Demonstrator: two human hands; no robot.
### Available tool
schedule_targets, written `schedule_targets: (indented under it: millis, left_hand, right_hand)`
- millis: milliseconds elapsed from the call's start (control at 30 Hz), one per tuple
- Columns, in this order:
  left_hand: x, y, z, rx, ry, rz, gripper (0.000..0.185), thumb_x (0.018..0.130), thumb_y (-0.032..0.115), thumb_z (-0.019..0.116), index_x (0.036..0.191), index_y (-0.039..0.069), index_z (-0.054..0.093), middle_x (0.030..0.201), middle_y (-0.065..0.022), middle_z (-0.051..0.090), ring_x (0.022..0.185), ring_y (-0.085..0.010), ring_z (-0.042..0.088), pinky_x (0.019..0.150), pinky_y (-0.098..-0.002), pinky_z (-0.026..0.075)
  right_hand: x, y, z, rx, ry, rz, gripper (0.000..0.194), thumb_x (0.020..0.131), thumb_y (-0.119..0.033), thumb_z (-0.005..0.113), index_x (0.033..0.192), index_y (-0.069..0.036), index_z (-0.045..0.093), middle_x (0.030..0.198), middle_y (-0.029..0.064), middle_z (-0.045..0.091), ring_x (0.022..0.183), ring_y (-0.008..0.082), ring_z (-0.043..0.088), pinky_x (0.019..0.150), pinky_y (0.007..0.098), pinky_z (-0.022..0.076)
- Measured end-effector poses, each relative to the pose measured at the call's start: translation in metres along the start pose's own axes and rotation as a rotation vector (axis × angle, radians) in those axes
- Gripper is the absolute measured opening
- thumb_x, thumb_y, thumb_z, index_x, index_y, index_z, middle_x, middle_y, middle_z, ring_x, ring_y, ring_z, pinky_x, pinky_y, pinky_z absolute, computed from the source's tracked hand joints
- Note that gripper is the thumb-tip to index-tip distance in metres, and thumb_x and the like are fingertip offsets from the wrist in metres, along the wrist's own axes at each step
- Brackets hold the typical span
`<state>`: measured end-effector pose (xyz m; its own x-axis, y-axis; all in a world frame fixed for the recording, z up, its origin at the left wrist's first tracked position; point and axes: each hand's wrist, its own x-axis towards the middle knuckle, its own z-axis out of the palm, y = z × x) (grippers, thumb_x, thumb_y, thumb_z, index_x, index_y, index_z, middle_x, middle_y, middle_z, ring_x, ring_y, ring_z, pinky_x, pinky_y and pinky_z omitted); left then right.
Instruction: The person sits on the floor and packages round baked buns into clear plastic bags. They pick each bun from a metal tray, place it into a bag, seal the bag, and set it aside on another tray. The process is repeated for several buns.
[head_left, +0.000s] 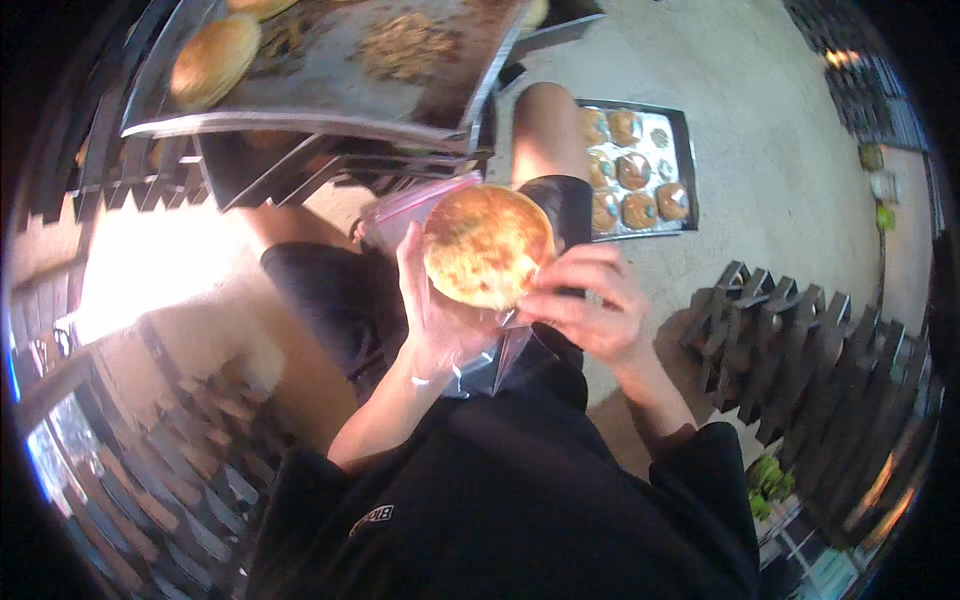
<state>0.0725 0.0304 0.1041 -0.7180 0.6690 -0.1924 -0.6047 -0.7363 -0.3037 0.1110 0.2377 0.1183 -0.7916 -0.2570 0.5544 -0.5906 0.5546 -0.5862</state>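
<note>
A round, flat-topped bun (489, 247), browned in patches, is held up in front of my torso. My left hand (439, 322) cups it from the left and below, with clear plastic bag film (476, 367) around the palm. A plastic strip with a pink edge (427, 201) shows behind the bun's upper left. The fingertips of my right hand (592, 300) pinch at the bun's lower right edge. Whether they grip the bread or the film there is hard to tell. How far the bag encloses the bun is also unclear.
A large metal baking tray (300, 124) at upper left carries more buns (216, 61) and a brown crumbly heap (409, 46). On the floor beyond my knee lies a tray (691, 172) of several wrapped buns (634, 171). Dark slatted stacks (810, 352) stand at right.
</note>
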Motion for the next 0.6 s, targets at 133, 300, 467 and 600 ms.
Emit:
schedule_targets:
  millis: [133,300,467,600]
  left_hand:
    - [0.011,-0.012,-0.004,0.723,0.58,0.301,0.066,0.106,0.057,0.047,0.151,0.009,0.046,0.143,-0.0132,0.059,0.131,-0.0277,0.058,0.11,-0.0452,0.048]
    - [0.025,-0.008,-0.019,1.914,-0.053,0.696,0.058,0.112,0.046,0.042,0.144,0.0,0.054,0.149,-0.0183,0.053,0.14,-0.0344,0.05,0.117,-0.045,0.037]
    - [0.039,-0.009,-0.032,1.81,-0.065,0.917,0.029,0.102,0.02,0.068,0.119,-0.003,0.07,0.13,-0.0185,0.065,0.11,-0.0244,0.067,0.095,-0.0374,0.055]
    - [0.04,-0.011,-0.026,1.871,0.057,0.966,0.013,0.094,0.01,0.078,0.094,-0.003,0.074,0.105,-0.0156,0.073,0.094,-0.0215,0.071,0.086,-0.0366,0.058]
  right_hand:
    - [-0.02,-0.004,-0.014,0.196,0.206,0.327,0.022,0.078,-0.003,0.085,0.1,-0.004,0.078,0.097,0.0069,0.078,0.092,0.0226,0.075,0.081,0.0336,0.0601]
    - [-0.013,-0.015,-0.029,0.243,0.376,0.595,0.017,0.087,0.005,0.077,0.104,0.001,0.076,0.1,0.0106,0.079,0.091,0.0219,0.076,0.083,0.0313,0.0596]
    - [-0.029,-0.014,-0.025,0.208,0.453,0.663,0.011,0.091,0.002,0.073,0.101,0.002,0.076,0.1,0.0111,0.079,0.091,0.0212,0.076,0.082,0.0312,0.0585]
    - [-0.031,-0.014,-0.024,0.121,0.444,0.586,0.012,0.087,-0.005,0.079,0.098,0.0,0.077,0.097,0.011,0.078,0.087,0.0232,0.075,0.078,0.0331,0.0569]
